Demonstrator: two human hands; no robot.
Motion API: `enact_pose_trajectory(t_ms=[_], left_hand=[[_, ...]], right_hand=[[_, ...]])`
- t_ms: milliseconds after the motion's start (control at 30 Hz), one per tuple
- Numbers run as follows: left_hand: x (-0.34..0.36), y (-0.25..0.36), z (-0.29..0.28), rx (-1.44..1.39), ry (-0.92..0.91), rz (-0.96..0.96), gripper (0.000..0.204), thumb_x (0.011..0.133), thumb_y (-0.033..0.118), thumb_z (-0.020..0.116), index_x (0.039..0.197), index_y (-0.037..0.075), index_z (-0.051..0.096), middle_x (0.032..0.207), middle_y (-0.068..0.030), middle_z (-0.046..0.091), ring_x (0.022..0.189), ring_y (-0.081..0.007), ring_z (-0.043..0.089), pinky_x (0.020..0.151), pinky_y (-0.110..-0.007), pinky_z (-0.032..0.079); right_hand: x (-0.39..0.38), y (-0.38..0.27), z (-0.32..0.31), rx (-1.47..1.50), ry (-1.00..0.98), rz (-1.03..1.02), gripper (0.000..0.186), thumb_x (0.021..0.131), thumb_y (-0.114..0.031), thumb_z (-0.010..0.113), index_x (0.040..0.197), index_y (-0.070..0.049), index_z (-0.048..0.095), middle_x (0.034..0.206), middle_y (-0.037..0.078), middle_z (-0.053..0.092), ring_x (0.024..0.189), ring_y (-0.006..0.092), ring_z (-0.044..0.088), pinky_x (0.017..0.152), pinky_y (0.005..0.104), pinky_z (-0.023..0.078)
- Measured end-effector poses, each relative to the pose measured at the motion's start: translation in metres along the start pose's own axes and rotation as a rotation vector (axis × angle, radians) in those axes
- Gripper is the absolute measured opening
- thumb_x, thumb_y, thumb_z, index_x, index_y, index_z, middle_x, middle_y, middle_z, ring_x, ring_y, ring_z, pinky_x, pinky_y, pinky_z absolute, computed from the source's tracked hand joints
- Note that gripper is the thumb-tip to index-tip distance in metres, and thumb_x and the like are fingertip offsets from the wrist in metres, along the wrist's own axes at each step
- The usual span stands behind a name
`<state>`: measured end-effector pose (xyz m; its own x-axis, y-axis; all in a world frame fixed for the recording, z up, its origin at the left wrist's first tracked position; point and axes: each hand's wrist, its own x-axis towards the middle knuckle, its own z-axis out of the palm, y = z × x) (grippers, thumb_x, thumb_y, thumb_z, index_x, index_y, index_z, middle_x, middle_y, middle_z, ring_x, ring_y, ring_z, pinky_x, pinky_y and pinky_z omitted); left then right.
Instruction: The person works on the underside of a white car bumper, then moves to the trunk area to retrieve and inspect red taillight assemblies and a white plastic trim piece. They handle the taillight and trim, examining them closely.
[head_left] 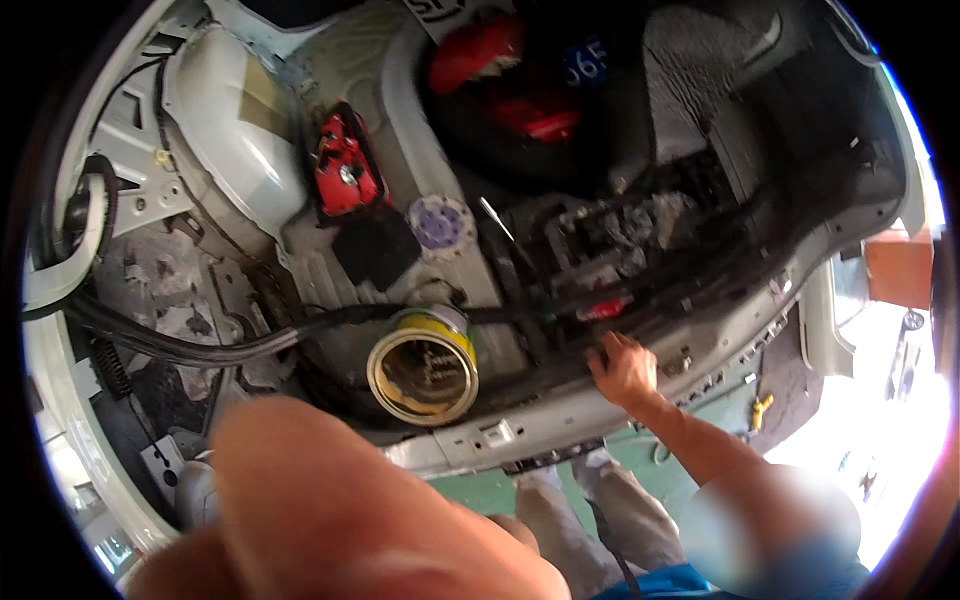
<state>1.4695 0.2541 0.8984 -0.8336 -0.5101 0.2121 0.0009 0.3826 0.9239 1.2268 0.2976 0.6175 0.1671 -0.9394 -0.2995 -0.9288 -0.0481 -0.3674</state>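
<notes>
**One hand at one black strip, one tin close by**

One black strip (545,384) runs along the near edge of the car boot (412,454). The right hand (625,370) is at the strip with its fingers bent. I cannot tell if they grip it. One small red thing (603,308) is just past the fingertips. The left hand (340,480) is big and blurry, very near the camera, so I cannot tell what its fingers do.

One tin (423,378) is left of the right hand. Its top is open, with tan smears inside, and its side is yellow and green. Past the tin are one purple disc (441,227) with holes, one black square (375,247) and one red lamp (348,165). One thin silver stick (495,218) is right of the disc. Farther in are two red bundles (478,55) and one blue patch (587,62) with white numbers. One white sign (440,12) has dark letters. Two legs (620,515) stand on the green floor (475,490), with one yellow tool (763,411) off to the right.
</notes>
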Motion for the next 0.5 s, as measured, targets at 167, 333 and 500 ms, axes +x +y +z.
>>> enact_pose_trajectory(t_ms=[167,333,500], left_hand=[[-0.017,0.001,0.016,-0.005,0.087,-0.004,0.02,0.086,0.023,0.067,0.075,0.007,0.066,0.073,-0.0109,0.067,0.065,-0.0221,0.065,0.084,-0.036,0.05],[-0.011,-0.01,0.012,-0.038,0.129,0.033,0.021,0.086,0.024,0.067,0.076,0.006,0.067,0.073,-0.0111,0.068,0.066,-0.0217,0.066,0.083,-0.036,0.05],[-0.026,0.003,0.026,-0.04,0.167,0.011,0.022,0.085,0.025,0.068,0.077,0.006,0.068,0.074,-0.0113,0.068,0.067,-0.0213,0.066,0.081,-0.036,0.051]], right_hand=[[0.0,-0.006,0.01,0.085,0.044,-0.117,0.026,0.088,-0.032,0.066,0.097,-0.007,0.064,0.091,0.016,0.069,0.084,0.0399,0.068,0.07,0.0535,0.054],[0.012,-0.002,0.002,-0.006,0.002,-0.014,0.024,0.088,-0.029,0.066,0.092,-0.006,0.063,0.086,0.017,0.069,0.08,0.0404,0.067,0.066,0.0521,0.053],[0.0,-0.009,0.009,0.042,0.0,-0.081,0.023,0.087,-0.028,0.066,0.093,-0.006,0.063,0.087,0.016,0.068,0.082,0.04,0.066,0.066,0.0523,0.052]])
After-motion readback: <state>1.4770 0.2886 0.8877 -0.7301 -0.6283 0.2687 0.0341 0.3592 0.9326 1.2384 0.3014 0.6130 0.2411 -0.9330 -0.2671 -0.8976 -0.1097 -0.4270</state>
